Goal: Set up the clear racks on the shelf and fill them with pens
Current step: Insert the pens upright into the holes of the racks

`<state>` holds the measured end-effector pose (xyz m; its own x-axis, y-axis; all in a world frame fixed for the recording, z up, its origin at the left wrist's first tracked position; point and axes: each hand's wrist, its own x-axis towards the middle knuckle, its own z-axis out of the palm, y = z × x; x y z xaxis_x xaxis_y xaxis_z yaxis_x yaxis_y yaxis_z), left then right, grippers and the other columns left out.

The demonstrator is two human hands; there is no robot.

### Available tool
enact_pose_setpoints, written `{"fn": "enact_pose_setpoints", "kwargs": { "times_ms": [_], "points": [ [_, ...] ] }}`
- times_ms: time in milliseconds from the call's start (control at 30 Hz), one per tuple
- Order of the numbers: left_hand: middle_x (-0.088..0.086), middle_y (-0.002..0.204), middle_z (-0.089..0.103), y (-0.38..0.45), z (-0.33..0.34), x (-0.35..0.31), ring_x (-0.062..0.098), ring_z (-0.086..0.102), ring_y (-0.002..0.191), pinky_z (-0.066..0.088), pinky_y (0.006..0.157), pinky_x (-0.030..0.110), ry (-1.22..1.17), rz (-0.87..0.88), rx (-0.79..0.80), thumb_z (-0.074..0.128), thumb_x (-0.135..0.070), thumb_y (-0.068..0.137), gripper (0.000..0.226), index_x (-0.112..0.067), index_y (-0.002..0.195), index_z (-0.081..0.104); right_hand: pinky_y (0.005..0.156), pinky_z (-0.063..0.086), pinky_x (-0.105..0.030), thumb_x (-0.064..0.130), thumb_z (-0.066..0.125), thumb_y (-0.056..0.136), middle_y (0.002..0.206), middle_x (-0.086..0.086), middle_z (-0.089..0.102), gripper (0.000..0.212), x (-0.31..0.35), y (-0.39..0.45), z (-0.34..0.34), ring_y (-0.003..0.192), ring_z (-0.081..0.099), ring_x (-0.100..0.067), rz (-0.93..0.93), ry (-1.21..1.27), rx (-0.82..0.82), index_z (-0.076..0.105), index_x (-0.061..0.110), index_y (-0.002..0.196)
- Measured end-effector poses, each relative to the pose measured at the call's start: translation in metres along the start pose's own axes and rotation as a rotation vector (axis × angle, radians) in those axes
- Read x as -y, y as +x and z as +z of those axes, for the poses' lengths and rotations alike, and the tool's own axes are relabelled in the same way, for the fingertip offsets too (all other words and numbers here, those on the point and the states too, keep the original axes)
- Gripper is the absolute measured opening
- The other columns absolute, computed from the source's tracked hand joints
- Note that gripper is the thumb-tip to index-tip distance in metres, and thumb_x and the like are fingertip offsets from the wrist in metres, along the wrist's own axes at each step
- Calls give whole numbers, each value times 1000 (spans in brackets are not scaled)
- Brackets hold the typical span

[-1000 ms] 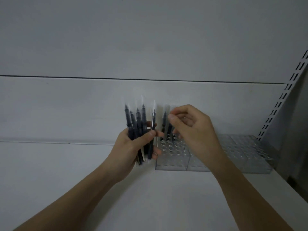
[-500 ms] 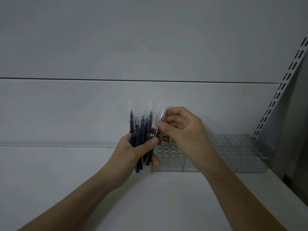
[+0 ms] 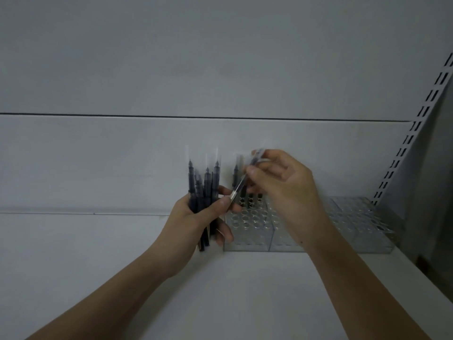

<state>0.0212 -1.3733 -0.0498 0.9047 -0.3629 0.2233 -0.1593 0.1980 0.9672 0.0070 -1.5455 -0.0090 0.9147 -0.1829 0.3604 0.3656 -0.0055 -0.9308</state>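
While my left hand [image 3: 196, 217] is gripping a bundle of dark pens [image 3: 203, 190] upright at frame centre, fingers curled round them, my right hand [image 3: 282, 190] is pinching one tilted pen [image 3: 239, 187] between thumb and fingertips just right of the bundle. The clear racks [image 3: 306, 227] are sitting in a row on the white shelf [image 3: 98, 253] at centre right against the back panel, a few pens [image 3: 250, 196] standing in the leftmost rack's rear holes.

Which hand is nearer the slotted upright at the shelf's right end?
Right. The right hand pinches a pen over the racks, nearer the upright; the left hand grips a bundle of pens farther left.
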Motion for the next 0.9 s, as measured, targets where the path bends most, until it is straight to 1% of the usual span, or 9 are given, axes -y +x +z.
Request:
{"fn": "enact_pose_setpoints", "kwargs": {
  "times_ms": [133,200,267,367,467,567,700,833,900],
  "points": [
    [8,83,67,1,-3,0,25,56,49,40,46,28,6,-8,-78,54,-16,98,16,-7,111,58,70,58,-24,1,68,89,90,-8,75,19,8,11,-23,81,73,-17,-85,82,-213,63,11,105],
    [6,79,63,2,-5,2,23,54,49,36,48,30,18,-8,-113,54,-17,98,17,-7,111,58,70,58,-25,1,69,88,90,-9,74,18,5,15,-31,81,73,-15,-131,5,-292,62,10,103],
    [7,77,60,3,-5,3,23,52,47,37,47,30,12,-1,-128,55,-16,98,16,-7,110,59,75,60,-30,3,70,89,91,-7,73,18,-1,18,-36,82,72,-14,-162,-116,-322,62,13,102],
    [7,75,59,3,-4,3,23,51,47,41,46,29,-3,0,-124,55,-14,98,16,-5,110,58,82,60,-34,5,71,88,90,2,72,20,-12,20,-38,83,71,-13,-177,-245,-315,65,19,101],
    [8,75,58,3,-4,3,23,51,47,42,46,29,-13,2,-116,54,-13,98,15,-5,110,58,83,58,-26,6,71,88,89,8,71,22,-18,20,-38,84,71,-9,-191,-324,-289,66,21,104],
    [8,75,58,3,-3,3,23,50,47,42,46,29,-19,5,-113,54,-12,98,15,-5,110,58,81,56,-21,6,71,88,89,10,70,23,-20,20,-39,84,70,-6,-204,-355,-280,66,22,103],
    [8,74,59,3,-4,2,23,50,47,42,46,29,-9,10,-106,54,-14,97,15,-6,109,58,81,56,-22,8,72,88,93,4,69,23,-25,22,-39,86,69,-9,-175,-452,-251,64,15,108],
    [8,74,59,2,-3,1,23,51,47,42,46,29,-7,4,-100,54,-13,98,14,-6,109,58,70,54,-13,9,74,86,85,5,69,18,-31,20,-36,76,66,-3,-86,-612,-171,65,17,99],
    [8,75,60,1,-3,0,23,51,48,42,47,29,-8,0,-90,54,-13,98,13,-7,109,58,67,53,-16,8,76,84,80,4,69,16,-32,19,-36,73,66,-5,-55,-653,-157,66,16,94]
  ]
}}
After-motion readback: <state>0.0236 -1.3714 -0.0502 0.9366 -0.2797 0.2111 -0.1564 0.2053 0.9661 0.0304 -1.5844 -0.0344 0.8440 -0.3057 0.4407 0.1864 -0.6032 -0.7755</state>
